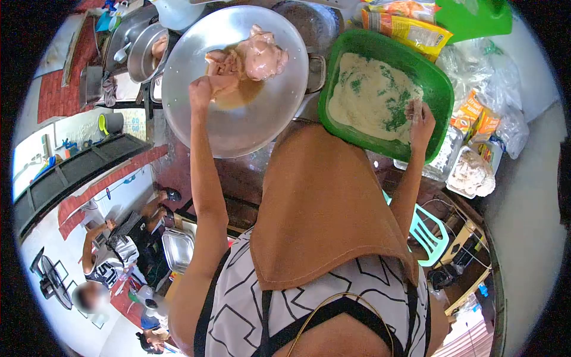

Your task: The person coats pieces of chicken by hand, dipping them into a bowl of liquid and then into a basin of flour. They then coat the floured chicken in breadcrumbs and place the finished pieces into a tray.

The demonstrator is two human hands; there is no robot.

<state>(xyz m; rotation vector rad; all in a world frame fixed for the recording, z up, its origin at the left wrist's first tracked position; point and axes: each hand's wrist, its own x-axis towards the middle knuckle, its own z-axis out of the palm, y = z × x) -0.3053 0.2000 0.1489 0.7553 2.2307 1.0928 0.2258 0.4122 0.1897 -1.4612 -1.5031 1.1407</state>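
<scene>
While a broad brown cloth (321, 202), matte woven fabric with a stitched hem, hangs below both sets of fingers, it hides the counter edge nearest the person and part of the right arm. Under and around the left fingers lies a wide round metal bowl (238, 128) of dull, scuffed aluminium. Around the right fingers sits a green plastic basin (438, 89), squarish with rounded corners and smooth walls. It holds a flour mix (369, 98), pale, powdery and flecked with dark green bits, spreading to the left of the right fingers. Just beyond the left fingers, a heap of raw chicken (262, 56), pink, wet and glossy, rests in a shallow brown liquid (247, 95). The left hand (205, 92) is a closed fist, fingers wrapped round a chicken piece (225, 80) at the edge of that heap. The right hand (419, 119) rests at the near side of the flour, its fingers (413, 110) caked white and bunched; whether they pinch anything cannot be told. To the right of them, crinkled clear bags (496, 89) blur together.
</scene>
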